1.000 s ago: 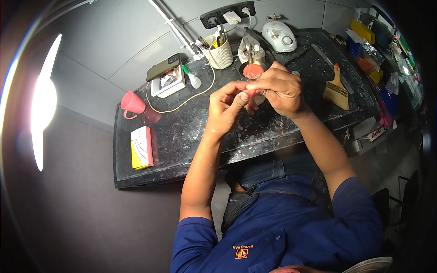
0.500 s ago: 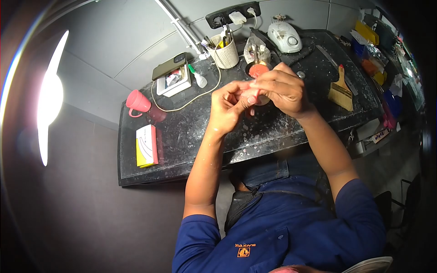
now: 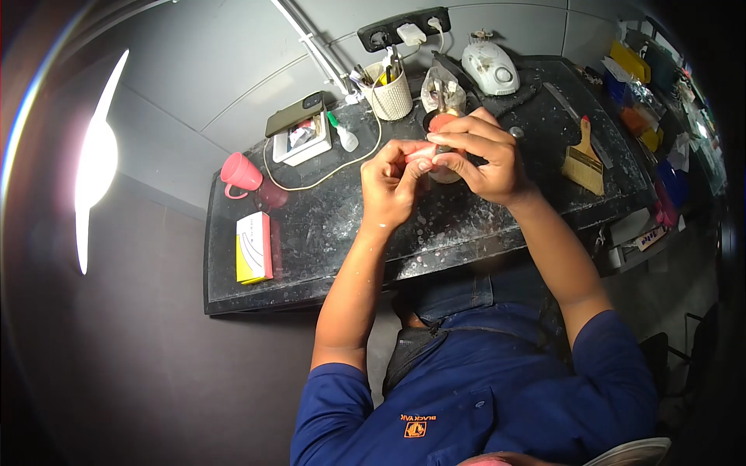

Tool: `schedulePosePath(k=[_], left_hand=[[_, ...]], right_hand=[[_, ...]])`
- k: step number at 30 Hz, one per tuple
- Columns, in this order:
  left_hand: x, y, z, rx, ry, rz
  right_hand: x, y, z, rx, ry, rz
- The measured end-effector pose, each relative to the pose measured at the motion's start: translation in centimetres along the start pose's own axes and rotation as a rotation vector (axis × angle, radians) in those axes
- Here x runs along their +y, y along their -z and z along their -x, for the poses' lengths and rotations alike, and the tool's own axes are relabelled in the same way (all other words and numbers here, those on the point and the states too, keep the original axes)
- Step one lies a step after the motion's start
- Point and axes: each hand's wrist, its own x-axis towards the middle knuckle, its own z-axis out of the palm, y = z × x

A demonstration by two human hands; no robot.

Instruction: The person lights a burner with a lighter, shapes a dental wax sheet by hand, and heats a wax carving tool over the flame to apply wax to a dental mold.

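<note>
A small pink piece (image 3: 422,154) is pinched between the fingertips of my left hand (image 3: 392,180), above the black table. My right hand (image 3: 489,159) meets it from the other side, its thumb and fingers closed at the piece's right end. The fingers cover much of the piece, so its full shape is hidden. Just behind my hands is a dark round dish with red material (image 3: 441,121), partly covered by my right fingers. A clear plastic bag (image 3: 444,87) with a metal tool in it lies behind the dish.
On the black table (image 3: 326,233) are a pink cup (image 3: 242,172), a box (image 3: 255,247), a white tray (image 3: 301,144) with a phone (image 3: 295,115), a green-capped bottle (image 3: 344,136), a pen holder (image 3: 391,95), a white machine (image 3: 489,68) and a brush (image 3: 583,163).
My right fingers have spread a little around the pink piece, and its left part shows more plainly. The whole scene has shifted slightly to the right in view.
</note>
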Motion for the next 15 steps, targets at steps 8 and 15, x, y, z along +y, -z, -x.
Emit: schedulePosePath(k=[8, 15], left_hand=[[-0.2, 0.3, -0.1, 0.024, -0.165, -0.305], [0.7, 0.2, -0.1, -0.009, -0.062, -0.1]], right_hand=[[-0.1, -0.2, 0.2, -0.016, -0.007, -0.068], [-0.4, 0.0, 0.0, -0.005, -0.036, -0.099]])
